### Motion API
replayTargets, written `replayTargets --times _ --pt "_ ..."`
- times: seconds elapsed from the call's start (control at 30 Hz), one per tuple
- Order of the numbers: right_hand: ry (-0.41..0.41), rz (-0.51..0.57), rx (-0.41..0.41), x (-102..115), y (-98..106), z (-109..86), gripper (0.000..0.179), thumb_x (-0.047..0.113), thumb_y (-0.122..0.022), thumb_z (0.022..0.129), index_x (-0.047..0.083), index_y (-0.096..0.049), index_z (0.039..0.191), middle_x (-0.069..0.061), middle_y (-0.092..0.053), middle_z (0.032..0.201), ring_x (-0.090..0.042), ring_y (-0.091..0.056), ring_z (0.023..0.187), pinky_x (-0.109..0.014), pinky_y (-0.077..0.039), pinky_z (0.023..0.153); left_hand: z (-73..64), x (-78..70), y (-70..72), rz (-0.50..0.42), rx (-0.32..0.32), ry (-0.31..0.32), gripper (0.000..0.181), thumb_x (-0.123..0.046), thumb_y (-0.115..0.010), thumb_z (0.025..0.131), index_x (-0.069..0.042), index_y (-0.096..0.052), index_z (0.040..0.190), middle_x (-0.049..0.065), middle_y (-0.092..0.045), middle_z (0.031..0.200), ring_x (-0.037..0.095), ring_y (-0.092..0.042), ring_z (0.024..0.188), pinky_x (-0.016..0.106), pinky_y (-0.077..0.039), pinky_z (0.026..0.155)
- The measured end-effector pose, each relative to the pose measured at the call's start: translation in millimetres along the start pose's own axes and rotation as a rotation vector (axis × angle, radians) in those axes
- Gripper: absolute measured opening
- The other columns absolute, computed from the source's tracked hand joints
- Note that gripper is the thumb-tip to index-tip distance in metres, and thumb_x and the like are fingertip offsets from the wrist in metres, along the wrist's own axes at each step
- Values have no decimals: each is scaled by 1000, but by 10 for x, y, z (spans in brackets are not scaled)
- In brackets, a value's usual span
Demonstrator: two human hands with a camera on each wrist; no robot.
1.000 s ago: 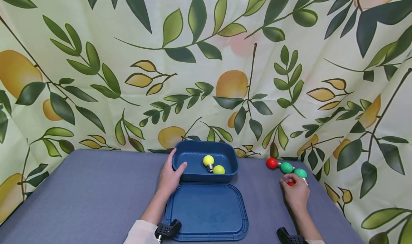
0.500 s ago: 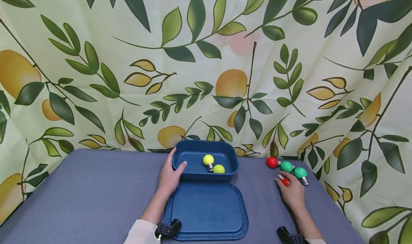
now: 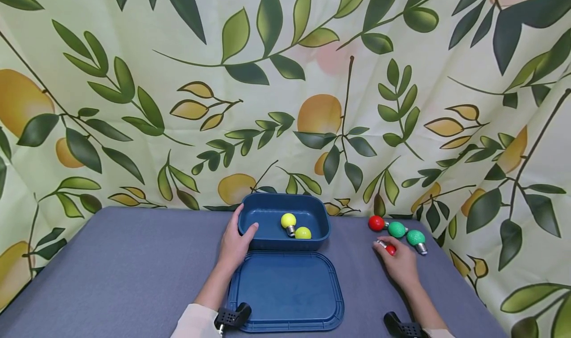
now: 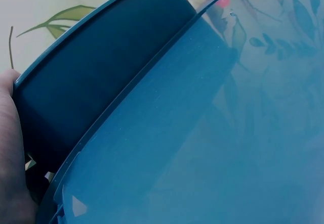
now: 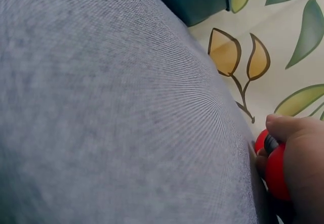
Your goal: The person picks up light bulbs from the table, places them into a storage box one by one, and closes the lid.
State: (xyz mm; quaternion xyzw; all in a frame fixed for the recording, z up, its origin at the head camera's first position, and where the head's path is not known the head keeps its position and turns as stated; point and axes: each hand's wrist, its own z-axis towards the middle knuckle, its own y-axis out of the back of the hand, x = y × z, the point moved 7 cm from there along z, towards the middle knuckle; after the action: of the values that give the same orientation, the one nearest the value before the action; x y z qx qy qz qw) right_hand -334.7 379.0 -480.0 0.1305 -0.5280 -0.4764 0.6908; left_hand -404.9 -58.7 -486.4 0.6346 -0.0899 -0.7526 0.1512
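Note:
My left hand (image 3: 235, 241) holds the left end of a blue plastic box (image 3: 283, 245), its thumb near the front rim and its fingers along the left side. Inside the box are two yellow light bulbs, one with its metal base showing (image 3: 288, 221) and one partly hidden by the front wall (image 3: 303, 233). At the right of the table my right hand (image 3: 401, 263) pinches a red light bulb (image 3: 390, 249), its metal base pointing left. The fingers cover part of that bulb. In the right wrist view the held red bulb (image 5: 276, 173) shows beside the thumb.
A blue lid (image 3: 285, 291) lies flat in front of the box. Behind my right hand lie another red bulb (image 3: 376, 223) and two green bulbs, one nearer (image 3: 416, 237) and one farther back (image 3: 396, 229). Patterned cloth (image 3: 267, 105) hangs behind the grey table (image 3: 147, 268).
My right hand has moved left with the red bulb, away from the green bulbs, and more of the bulb shows. The left hand and the box have stayed in place.

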Motion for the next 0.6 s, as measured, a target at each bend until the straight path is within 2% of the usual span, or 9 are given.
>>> replayTargets --times 0.37,0.47,0.6 --pt "27 7 54 50 -47 -6 20 29 -68 96 12 -74 105 -11 -77 104 0 -60 85 -24 -47 74 -2 -7 7 7 -12 -6 69 -32 -64 99 -25 -31 159 11 -31 166 36 -30 153 62 -26 121" --pt "38 10 61 55 -56 -6 20 28 -67 98 12 -74 105 -10 -77 103 2 -59 83 -25 -47 73 -2 -4 4 14 -11 -4 69 -33 -64 99 -26 -31 159 11 -30 166 36 -30 153 62 -26 121" --pt "48 6 74 59 -61 -7 19 27 -65 99 11 -73 106 -10 -76 101 -2 -58 80 -27 -46 71 -1 -4 -2 15 -7 -1 69 -34 -63 99 -27 -30 159 10 -30 167 36 -29 153 63 -26 121"
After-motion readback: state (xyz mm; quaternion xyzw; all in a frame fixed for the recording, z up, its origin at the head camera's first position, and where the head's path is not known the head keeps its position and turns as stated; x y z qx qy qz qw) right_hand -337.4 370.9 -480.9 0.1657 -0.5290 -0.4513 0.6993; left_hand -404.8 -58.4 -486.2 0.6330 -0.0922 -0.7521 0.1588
